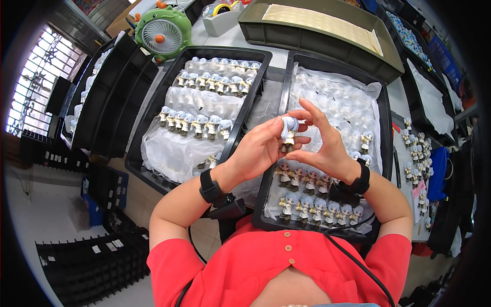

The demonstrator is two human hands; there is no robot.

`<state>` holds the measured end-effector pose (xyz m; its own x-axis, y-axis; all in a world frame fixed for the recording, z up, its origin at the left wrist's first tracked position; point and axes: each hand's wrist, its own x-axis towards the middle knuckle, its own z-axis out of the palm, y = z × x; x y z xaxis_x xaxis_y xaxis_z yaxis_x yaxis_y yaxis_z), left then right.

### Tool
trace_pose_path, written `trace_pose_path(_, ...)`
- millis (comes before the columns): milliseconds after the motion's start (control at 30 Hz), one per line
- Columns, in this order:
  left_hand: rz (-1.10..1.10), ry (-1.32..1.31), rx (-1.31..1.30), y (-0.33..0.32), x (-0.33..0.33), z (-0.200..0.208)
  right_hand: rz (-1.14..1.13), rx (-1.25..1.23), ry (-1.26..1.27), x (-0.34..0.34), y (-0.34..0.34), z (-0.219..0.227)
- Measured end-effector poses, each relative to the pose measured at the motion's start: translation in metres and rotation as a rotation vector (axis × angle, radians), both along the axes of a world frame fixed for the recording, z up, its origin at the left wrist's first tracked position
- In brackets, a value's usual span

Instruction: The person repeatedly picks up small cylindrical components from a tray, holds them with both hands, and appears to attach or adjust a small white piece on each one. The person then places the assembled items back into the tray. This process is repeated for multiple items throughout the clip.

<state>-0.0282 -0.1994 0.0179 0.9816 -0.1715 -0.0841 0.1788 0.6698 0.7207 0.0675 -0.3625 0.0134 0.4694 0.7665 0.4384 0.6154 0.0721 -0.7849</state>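
A small figurine (289, 134) with pale blue hair, a white outfit and dark boots stands upright in my left hand (258, 149), which is closed around it. My right hand (327, 148) curves about the figurine's right side with thumb and index finger spread apart; whether its thumb tip touches the boots I cannot tell. Below both hands is a black tray (262, 204) with rows of similar figurines (318, 209) at its near end. Thin white wrapping sheet (335, 84) covers the figurines in its far part.
Another black tray (134, 148) at left holds figurine rows between white sheets. A green fan (162, 33) and an olive bin (322, 36) stand behind. Loose figurines (417, 153) and a blue box (438, 171) lie at right. Stacked black trays (110, 97) rise at far left.
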Motion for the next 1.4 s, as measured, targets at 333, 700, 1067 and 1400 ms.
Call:
trace_pose_path(333, 0.032, 0.0, 0.019, -0.003, 0.0, 0.001, -0.01, 0.042, -0.075, -0.007, 0.002, 0.006)
trace_pose_path(700, 0.05, 0.017, -0.102, -0.001, -0.002, -0.009, -0.066, 0.086, -0.637, -0.004, 0.003, 0.006)
trace_pose_path(1067, 0.026, -0.008, -0.083, 0.0, -0.002, -0.008, -0.101, 0.116, -0.636, -0.004, 0.004, 0.003)
trace_pose_path(1400, 0.037, -0.005, -0.067, -0.001, -0.002, -0.01, -0.052, 0.143, -0.791, 0.002, 0.003, 0.005)
